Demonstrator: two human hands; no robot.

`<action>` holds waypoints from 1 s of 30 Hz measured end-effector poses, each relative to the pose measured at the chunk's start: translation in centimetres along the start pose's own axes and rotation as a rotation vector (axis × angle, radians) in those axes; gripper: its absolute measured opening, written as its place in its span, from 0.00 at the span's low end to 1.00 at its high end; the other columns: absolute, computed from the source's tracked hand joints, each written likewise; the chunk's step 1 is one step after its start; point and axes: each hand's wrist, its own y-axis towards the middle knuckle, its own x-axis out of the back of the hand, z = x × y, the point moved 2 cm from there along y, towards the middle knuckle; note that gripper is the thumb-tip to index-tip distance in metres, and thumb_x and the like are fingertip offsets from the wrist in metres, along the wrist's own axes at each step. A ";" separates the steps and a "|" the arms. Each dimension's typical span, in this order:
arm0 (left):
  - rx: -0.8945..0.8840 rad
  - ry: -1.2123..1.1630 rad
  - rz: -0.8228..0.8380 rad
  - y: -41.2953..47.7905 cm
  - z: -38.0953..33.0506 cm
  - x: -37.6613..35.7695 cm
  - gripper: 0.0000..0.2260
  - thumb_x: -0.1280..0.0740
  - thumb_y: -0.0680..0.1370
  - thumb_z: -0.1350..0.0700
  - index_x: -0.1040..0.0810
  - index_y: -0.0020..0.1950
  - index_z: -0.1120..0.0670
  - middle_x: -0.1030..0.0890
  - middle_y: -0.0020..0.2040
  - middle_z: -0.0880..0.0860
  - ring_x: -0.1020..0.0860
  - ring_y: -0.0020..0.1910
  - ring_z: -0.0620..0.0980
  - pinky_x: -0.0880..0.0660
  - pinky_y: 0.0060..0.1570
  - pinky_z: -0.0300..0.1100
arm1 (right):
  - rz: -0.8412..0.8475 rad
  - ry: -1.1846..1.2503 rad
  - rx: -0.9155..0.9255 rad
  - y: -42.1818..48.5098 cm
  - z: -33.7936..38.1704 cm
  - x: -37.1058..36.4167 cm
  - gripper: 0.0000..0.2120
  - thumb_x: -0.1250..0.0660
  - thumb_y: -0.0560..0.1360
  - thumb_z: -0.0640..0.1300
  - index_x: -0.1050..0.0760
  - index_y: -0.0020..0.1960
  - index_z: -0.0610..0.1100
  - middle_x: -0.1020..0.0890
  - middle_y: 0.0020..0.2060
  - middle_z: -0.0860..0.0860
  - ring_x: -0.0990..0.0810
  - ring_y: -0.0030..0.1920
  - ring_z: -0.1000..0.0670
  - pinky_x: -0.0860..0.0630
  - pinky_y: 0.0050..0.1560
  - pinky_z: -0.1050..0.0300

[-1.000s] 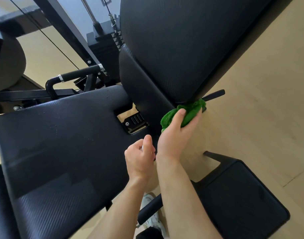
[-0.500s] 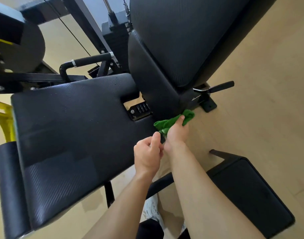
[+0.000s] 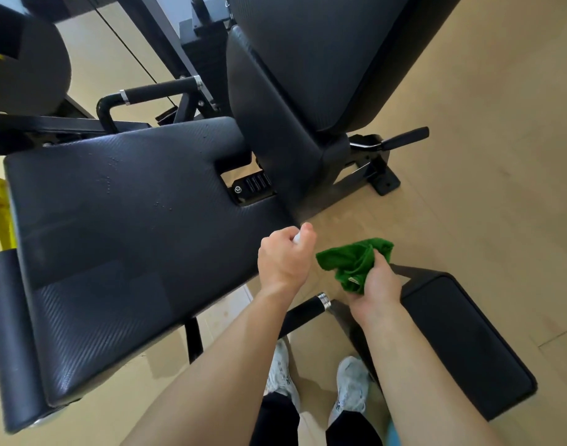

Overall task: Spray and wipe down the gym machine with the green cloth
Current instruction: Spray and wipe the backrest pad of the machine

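Your right hand (image 3: 377, 284) has the cloth (image 3: 353, 262) bunched up in a fist. The fingers are curled round its lower end, and the loose part flops out above the fist and to the left. The cloth isn't on the machine at all. It hangs over the floor (image 3: 484, 172), just off the near right corner of the seat (image 3: 131, 220) and well short of the backrest (image 3: 324, 59).

Your left hand (image 3: 285, 255) is right beside the cloth with a thin gap between them, so the hands are close but not touching. It sits over the seat's right edge, clenched round a small white sprayer (image 3: 296, 238). Only the tip pokes out of the fist, with a fingertip up at the top of it, and the rest is hidden in your palm.

A few droplets (image 3: 110, 175) dot the far half of the seat. Under your right wrist is a smaller black pad (image 3: 452, 333), and a handle (image 3: 308, 309) with a chrome end pokes out between your forearms. Your shoes (image 3: 351, 384) are on the floor below that. A black lever (image 3: 401, 140) sticks out at the base of the backrest, well away from both hands.
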 end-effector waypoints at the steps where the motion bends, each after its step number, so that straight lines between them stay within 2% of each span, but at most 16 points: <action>1: -0.009 0.015 0.004 0.1 0.1 0.1 0.31 0.46 0.71 0.36 0.25 0.35 0.65 0.22 0.33 0.64 0.29 0.29 0.51 0.22 0.40 0.57 | 0.016 0.026 -0.010 0.0 -0.2 -0.4 0.10 0.34 0.82 0.47 0.25 0.61 0.45 0.19 0.55 0.42 0.18 0.53 0.42 0.19 0.49 0.45; 3: -0.033 0.051 0.013 0.1 0.4 0.3 0.30 0.46 0.72 0.36 0.25 0.33 0.63 0.21 0.32 0.63 0.28 0.28 0.52 0.22 0.40 0.56 | 0.040 0.083 -0.021 -0.2 -0.4 -1.5 0.09 0.36 0.83 0.47 0.24 0.60 0.45 0.19 0.54 0.42 0.18 0.53 0.41 0.19 0.48 0.46; 5: -0.046 0.089 0.018 0.2 0.9 0.8 0.31 0.45 0.73 0.34 0.25 0.33 0.62 0.20 0.32 0.61 0.24 0.31 0.58 0.21 0.40 0.55 | 0.073 0.111 -0.009 -0.1 -0.9 -3.4 0.12 0.39 0.84 0.48 0.24 0.63 0.44 0.18 0.55 0.41 0.18 0.55 0.40 0.19 0.49 0.46; 7: -0.044 0.102 0.012 0.5 1.6 1.6 0.34 0.46 0.72 0.32 0.24 0.34 0.63 0.19 0.33 0.61 0.21 0.36 0.61 0.21 0.42 0.56 | 0.125 0.130 0.022 0.9 -1.5 -6.2 0.16 0.41 0.85 0.48 0.27 0.70 0.44 0.19 0.60 0.41 0.18 0.58 0.39 0.19 0.54 0.42; 9: -0.042 0.089 -0.009 1.1 2.3 2.6 0.35 0.45 0.72 0.31 0.24 0.36 0.64 0.20 0.33 0.63 0.21 0.37 0.62 0.21 0.42 0.58 | 0.162 0.120 0.026 2.0 -1.8 -9.6 0.18 0.43 0.85 0.51 0.29 0.73 0.47 0.20 0.64 0.42 0.20 0.62 0.38 0.24 0.64 0.36; 12: -0.037 0.019 -0.031 1.8 3.1 3.9 0.35 0.43 0.73 0.33 0.25 0.37 0.67 0.22 0.33 0.65 0.26 0.30 0.59 0.22 0.40 0.59 | 0.161 0.121 -0.006 3.0 -2.0 -13.5 0.23 0.42 0.82 0.60 0.28 0.72 0.50 0.21 0.66 0.46 0.22 0.64 0.40 0.30 0.70 0.37; 14: -0.037 -0.022 -0.028 2.0 3.1 4.3 0.35 0.43 0.73 0.34 0.26 0.36 0.68 0.24 0.31 0.65 0.29 0.29 0.54 0.23 0.38 0.59 | 0.111 0.113 -0.004 3.9 -1.7 -13.9 0.22 0.40 0.81 0.59 0.23 0.67 0.48 0.17 0.61 0.46 0.19 0.59 0.40 0.26 0.67 0.40; 17: -0.037 -0.077 -0.021 2.1 2.5 4.4 0.33 0.44 0.73 0.34 0.25 0.32 0.65 0.23 0.27 0.60 0.28 0.28 0.51 0.23 0.36 0.55 | 0.114 0.099 -0.067 4.4 -1.0 -13.3 0.17 0.38 0.79 0.53 0.19 0.62 0.47 0.15 0.57 0.44 0.17 0.55 0.39 0.22 0.62 0.40; 19: -0.042 -0.102 -0.006 2.1 2.1 4.3 0.31 0.44 0.73 0.34 0.24 0.30 0.61 0.22 0.26 0.56 0.27 0.27 0.49 0.23 0.36 0.51 | 0.148 0.142 -0.109 3.0 -0.6 -12.4 0.16 0.40 0.81 0.49 0.19 0.62 0.45 0.15 0.56 0.42 0.17 0.55 0.38 0.20 0.58 0.43; 21: -0.043 -0.126 0.005 2.2 2.0 4.3 0.31 0.44 0.74 0.34 0.25 0.29 0.60 0.23 0.25 0.54 0.27 0.27 0.48 0.23 0.35 0.51 | 0.138 0.171 -0.104 1.2 -0.7 -11.2 0.15 0.43 0.84 0.46 0.21 0.62 0.42 0.16 0.53 0.40 0.17 0.53 0.39 0.19 0.49 0.47; 24: -0.032 -0.158 0.000 2.4 2.3 4.4 0.29 0.42 0.74 0.34 0.28 0.27 0.58 0.26 0.23 0.51 0.28 0.26 0.48 0.25 0.33 0.52 | 0.150 0.233 -0.079 -0.3 -0.6 -11.6 0.15 0.43 0.85 0.48 0.22 0.62 0.42 0.17 0.51 0.41 0.18 0.50 0.41 0.22 0.44 0.48; 26: -0.029 -0.158 0.004 2.3 2.4 4.5 0.28 0.42 0.74 0.34 0.27 0.26 0.56 0.26 0.23 0.50 0.28 0.26 0.47 0.24 0.34 0.52 | 0.111 0.230 -0.069 0.7 -0.4 -13.1 0.17 0.42 0.84 0.51 0.22 0.64 0.45 0.17 0.56 0.43 0.19 0.54 0.40 0.21 0.53 0.45; 28: -0.042 -0.160 0.003 2.2 2.4 4.8 0.28 0.42 0.74 0.35 0.26 0.27 0.56 0.25 0.24 0.50 0.27 0.26 0.47 0.23 0.35 0.53 | 0.063 0.187 -0.031 1.4 0.2 -14.3 0.16 0.40 0.81 0.52 0.20 0.62 0.48 0.17 0.58 0.45 0.18 0.57 0.39 0.23 0.62 0.41; 30: -0.049 -0.165 -0.003 2.0 2.3 5.1 0.28 0.43 0.74 0.34 0.25 0.27 0.56 0.24 0.23 0.50 0.27 0.26 0.46 0.23 0.35 0.51 | 0.046 0.184 0.020 2.1 0.0 -14.4 0.15 0.40 0.80 0.52 0.20 0.63 0.51 0.17 0.59 0.46 0.18 0.57 0.39 0.24 0.64 0.38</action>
